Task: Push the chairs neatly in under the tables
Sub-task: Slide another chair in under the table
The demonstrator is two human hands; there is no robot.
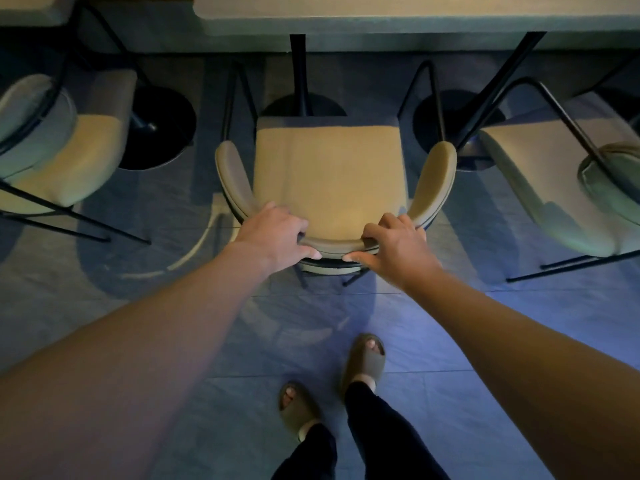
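Note:
A tan cushioned chair (pixel 329 168) with a curved padded backrest and thin black legs stands in front of me, facing a pale table (pixel 415 10) at the top of the view. The front edge of its seat lies in the table's shadow, close to the black pedestal post. My left hand (pixel 273 233) grips the left part of the backrest rim, fingers curled over the top. My right hand (pixel 394 244) holds the right part of the same rim. Both arms are stretched forward.
A matching chair (pixel 69 147) stands at the left, and another (pixel 561 181) at the right, both angled, with black legs reaching onto the grey tiled floor. Round black table bases (pixel 156 133) sit between the chairs. My sandalled feet (pixel 363 362) are behind the middle chair.

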